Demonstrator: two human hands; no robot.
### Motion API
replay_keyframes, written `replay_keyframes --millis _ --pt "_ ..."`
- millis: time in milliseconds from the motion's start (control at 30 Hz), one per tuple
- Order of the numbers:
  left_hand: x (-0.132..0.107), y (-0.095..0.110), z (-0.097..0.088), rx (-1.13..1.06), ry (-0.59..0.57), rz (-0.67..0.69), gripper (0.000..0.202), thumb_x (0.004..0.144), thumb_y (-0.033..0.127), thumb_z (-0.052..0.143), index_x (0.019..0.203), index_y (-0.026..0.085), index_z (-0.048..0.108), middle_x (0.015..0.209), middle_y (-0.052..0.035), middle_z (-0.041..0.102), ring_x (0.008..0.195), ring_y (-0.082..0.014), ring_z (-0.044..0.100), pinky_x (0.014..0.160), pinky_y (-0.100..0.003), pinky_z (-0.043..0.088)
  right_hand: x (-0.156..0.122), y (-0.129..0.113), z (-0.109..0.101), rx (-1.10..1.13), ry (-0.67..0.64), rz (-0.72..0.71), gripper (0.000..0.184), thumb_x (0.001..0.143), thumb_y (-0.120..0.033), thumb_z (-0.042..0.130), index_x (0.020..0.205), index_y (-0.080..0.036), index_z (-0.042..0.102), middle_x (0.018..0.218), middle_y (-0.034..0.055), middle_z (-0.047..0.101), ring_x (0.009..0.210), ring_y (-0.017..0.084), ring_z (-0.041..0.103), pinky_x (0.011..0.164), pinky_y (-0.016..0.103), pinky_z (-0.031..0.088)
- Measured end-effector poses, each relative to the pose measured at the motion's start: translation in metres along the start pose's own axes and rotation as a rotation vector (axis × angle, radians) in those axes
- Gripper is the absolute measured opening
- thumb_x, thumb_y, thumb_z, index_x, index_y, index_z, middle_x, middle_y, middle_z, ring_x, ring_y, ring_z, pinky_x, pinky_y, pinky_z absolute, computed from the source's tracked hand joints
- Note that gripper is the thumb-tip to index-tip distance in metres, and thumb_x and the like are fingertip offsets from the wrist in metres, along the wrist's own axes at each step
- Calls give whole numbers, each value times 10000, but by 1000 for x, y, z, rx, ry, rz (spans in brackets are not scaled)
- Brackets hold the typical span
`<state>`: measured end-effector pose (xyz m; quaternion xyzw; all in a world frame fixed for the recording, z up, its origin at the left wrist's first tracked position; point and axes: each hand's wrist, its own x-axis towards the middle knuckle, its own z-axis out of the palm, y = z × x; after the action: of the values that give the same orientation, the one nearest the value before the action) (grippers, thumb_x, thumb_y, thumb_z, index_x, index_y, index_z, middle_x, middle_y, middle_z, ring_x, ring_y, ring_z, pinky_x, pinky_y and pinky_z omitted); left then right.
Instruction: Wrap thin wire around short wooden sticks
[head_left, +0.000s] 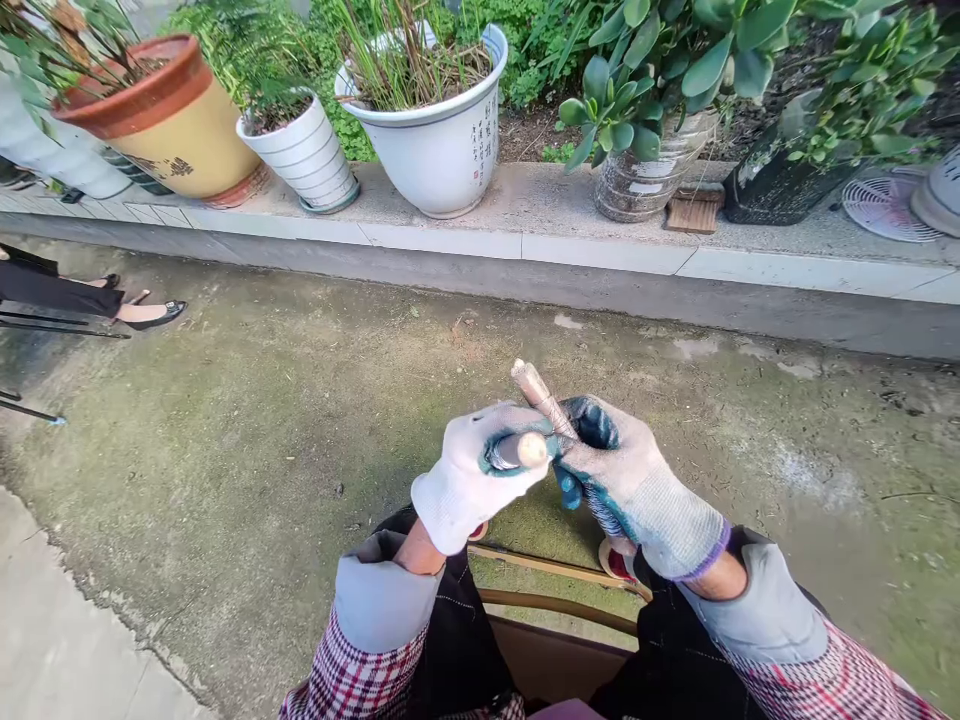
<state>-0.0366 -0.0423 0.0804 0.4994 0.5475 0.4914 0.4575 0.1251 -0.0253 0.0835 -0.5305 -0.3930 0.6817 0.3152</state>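
Note:
Both of my hands wear white knit gloves with blue-green coated palms and meet in front of my knees. My left hand [480,470] is closed round a short round stick [532,450], whose pale end faces up at me; thin wire or thread is coiled round it. My right hand [615,460] pinches a second stick [541,395] that slants up and left, with thin strands wound about it. Below the right hand a wound stretch [604,512] shows, seemingly of the same stick. The fingertips nearly touch between the sticks, and part of the strand there is hidden.
A wooden chair or stool bar [555,570] lies between my legs. Ahead runs a tiled ledge [555,250] with a white pot [427,150], a yellow pot [172,130] and other planters. Another person's foot [150,313] is at the left on the mossy concrete floor [225,450].

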Motion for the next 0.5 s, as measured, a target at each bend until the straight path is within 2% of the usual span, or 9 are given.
replay_keyframes --millis 33,100,200,267,333,400,433,500 --pt "0 0 0 6 -18 -12 166 619 168 830 760 203 752 801 -46 745 725 -178 684 709 -289 578 -1 -2 -1 21 -5 11 245 677 -321 763 792 -208 579 540 -67 551 396 97 501 342 206 389" --pt "0 -5 0 -160 -60 -112 161 648 247 824 767 200 726 695 -19 695 563 -138 620 568 -266 551 -3 -5 -2 58 -27 17 272 678 -342 783 815 -202 594 542 -62 565 388 93 495 333 203 393" --pt "2 -13 1 -490 -129 -280 270 657 400 800 780 200 667 503 63 523 331 -72 396 345 -217 395 -4 -3 -4 105 -72 9 327 704 -403 802 867 -193 612 549 -53 578 402 99 507 343 212 422" --pt "3 -12 2 -426 -140 -296 277 646 384 821 785 187 683 522 47 554 341 -71 415 343 -209 380 -3 1 -6 126 -63 -13 338 705 -404 815 870 -192 609 563 -53 582 415 98 515 354 212 436" --pt "2 -6 3 -201 -132 -250 222 644 301 851 770 167 727 658 -21 674 447 -96 535 409 -215 430 0 5 -7 136 -35 -18 336 713 -398 821 858 -196 595 570 -60 577 413 91 512 353 206 432" --pt "-1 -1 3 -73 -137 -222 174 666 256 855 773 159 759 775 -60 726 523 -109 585 456 -222 454 1 6 -8 157 -33 -8 343 730 -411 822 845 -203 575 570 -68 569 410 87 509 351 200 428" --pt "-2 0 3 -99 -146 -227 171 679 257 849 795 161 768 761 -53 718 506 -102 569 443 -220 442 2 5 -10 173 -47 0 346 740 -420 819 843 -205 568 570 -70 567 410 87 511 352 200 429" --pt "-3 -1 2 -283 -174 -255 224 699 271 831 892 172 777 638 -1 640 419 -76 477 384 -210 388 3 1 -13 214 -75 8 348 755 -435 811 846 -205 566 585 -68 578 406 85 510 349 202 432"
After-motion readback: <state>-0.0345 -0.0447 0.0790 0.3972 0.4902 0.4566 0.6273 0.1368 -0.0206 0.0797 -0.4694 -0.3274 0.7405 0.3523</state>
